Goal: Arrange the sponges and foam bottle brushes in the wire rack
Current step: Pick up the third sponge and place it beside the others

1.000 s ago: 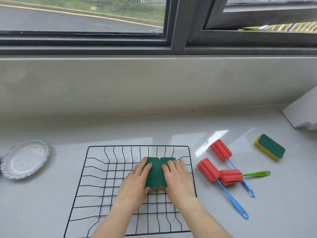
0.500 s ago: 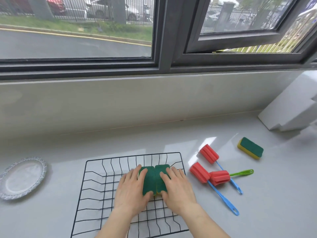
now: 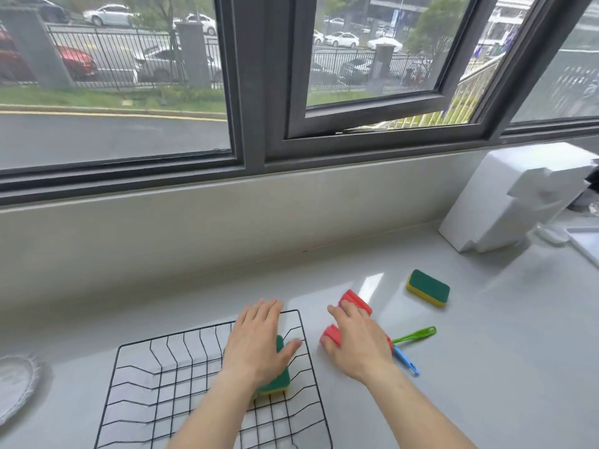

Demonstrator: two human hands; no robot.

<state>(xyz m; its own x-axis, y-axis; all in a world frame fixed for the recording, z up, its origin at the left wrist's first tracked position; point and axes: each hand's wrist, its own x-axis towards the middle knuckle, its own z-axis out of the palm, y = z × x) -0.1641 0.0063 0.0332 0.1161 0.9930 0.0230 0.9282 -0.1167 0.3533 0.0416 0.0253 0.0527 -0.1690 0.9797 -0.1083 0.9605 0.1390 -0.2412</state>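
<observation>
A black wire rack (image 3: pixel 168 380) lies on the counter at the lower left. Green-and-yellow sponges (image 3: pixel 279 380) sit in its right part, mostly hidden under my left hand (image 3: pixel 259 343), which hovers flat with fingers apart. My right hand (image 3: pixel 356 343) is spread over the red foam bottle brushes (image 3: pixel 330 333) just right of the rack; I cannot tell whether it touches them. One red foam head (image 3: pixel 355 301) shows beyond its fingers. A blue handle (image 3: pixel 405 361) and a green handle (image 3: pixel 415 335) stick out to the right. Another green-and-yellow sponge (image 3: pixel 428 288) lies farther right.
A patterned plate (image 3: pixel 14 387) sits at the left edge of the counter. A white foam block (image 3: pixel 515 199) stands at the back right against the sill. The window wall runs along the back of the counter.
Both hands let go of the sponges in the rack. My right hand moved right over the red brushes; my left hand lifted and spread. The camera tilted up and right.
</observation>
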